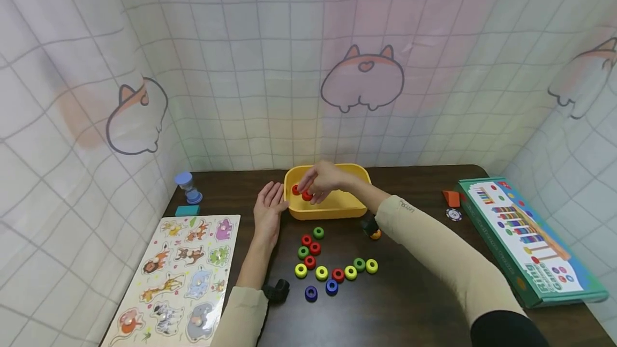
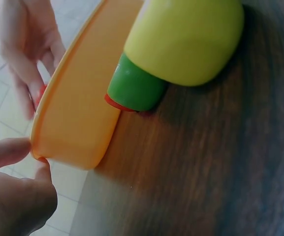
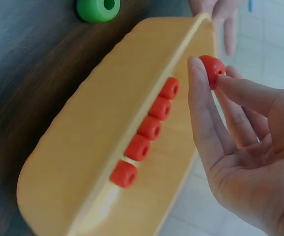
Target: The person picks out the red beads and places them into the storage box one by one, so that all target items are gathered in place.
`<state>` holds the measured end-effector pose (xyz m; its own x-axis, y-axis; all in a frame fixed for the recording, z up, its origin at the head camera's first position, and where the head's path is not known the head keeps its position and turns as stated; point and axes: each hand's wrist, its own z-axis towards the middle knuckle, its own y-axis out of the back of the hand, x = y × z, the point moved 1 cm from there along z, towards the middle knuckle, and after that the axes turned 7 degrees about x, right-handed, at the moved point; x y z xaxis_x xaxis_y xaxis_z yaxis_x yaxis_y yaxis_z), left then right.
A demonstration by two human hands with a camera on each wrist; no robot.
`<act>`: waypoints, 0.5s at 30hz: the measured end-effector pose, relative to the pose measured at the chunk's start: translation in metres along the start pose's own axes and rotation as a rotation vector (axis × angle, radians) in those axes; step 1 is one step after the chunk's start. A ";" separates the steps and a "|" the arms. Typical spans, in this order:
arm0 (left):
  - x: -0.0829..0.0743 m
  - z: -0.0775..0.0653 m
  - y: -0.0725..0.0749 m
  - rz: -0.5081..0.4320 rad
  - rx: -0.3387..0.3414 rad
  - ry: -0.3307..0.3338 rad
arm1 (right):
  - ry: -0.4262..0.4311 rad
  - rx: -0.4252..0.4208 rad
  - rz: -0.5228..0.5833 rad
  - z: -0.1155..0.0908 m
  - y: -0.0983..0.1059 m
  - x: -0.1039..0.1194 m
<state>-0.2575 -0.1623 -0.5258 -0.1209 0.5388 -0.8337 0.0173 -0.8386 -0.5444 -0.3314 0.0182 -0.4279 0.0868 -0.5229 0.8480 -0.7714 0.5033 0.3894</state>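
Note:
In the head view, my right hand (image 1: 326,182) is over the yellow tray (image 1: 342,212) at the back of the table. Its thumb and fingers pinch a red bead (image 3: 212,71) with a hole through it, clearest in the right wrist view. Several more red beads (image 3: 149,128) stand in a row inside the tray along one wall. My left hand (image 1: 268,213) lies at the tray's left end, palm turned up and fingers extended, with the thumb right at the rim. In front of the tray are scattered red, green, yellow and blue beads (image 1: 322,273).
An animal picture board (image 1: 180,277) lies on the left, behind it a teal block (image 1: 187,211) and a blue sand timer (image 1: 194,197). To the right are a green game box (image 1: 530,245), an orange block (image 1: 451,198) and a round chip (image 1: 453,215). A patterned curtain hangs behind the table.

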 end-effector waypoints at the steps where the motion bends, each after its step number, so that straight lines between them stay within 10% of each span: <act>1: 0.000 0.000 0.000 -0.002 -0.001 -0.002 | -0.009 -0.004 0.007 0.006 -0.001 -0.001; 15: 0.002 0.000 0.002 -0.025 -0.011 -0.018 | -0.099 -0.017 0.037 0.050 -0.014 -0.019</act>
<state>-0.2578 -0.1626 -0.5281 -0.1391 0.5582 -0.8179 0.0248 -0.8238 -0.5664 -0.3538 -0.0138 -0.4676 -0.0051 -0.5690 0.8223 -0.7622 0.5345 0.3652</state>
